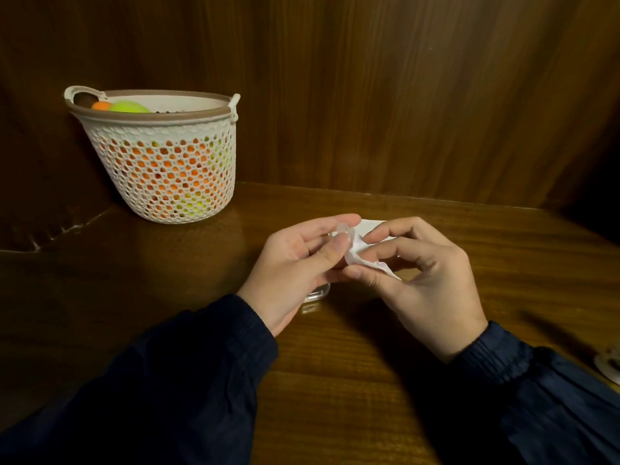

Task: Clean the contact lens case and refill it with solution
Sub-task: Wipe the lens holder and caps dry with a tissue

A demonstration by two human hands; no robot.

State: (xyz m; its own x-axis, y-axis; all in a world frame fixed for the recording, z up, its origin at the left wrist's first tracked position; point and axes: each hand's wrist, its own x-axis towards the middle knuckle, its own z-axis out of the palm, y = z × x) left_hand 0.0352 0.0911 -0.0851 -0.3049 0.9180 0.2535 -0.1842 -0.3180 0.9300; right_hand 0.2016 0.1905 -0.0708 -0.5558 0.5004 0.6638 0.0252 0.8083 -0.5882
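My left hand (295, 263) pinches a small clear plastic piece (345, 230), seemingly part of the contact lens case, between thumb and fingers above the table. My right hand (419, 273) holds a crumpled white tissue (365, 260) whose upper end presses against that clear piece. Beneath my left hand a clear plastic item (317, 294) lies on the table, mostly hidden. A white object (370, 225) lies just behind my fingers, largely covered by them. No solution bottle shows.
A white mesh basket (161, 135) with orange and yellow-green balls stands at the back left on the wooden table (335, 380). Wood panelling rises behind. A small white round object (609, 365) sits at the right edge.
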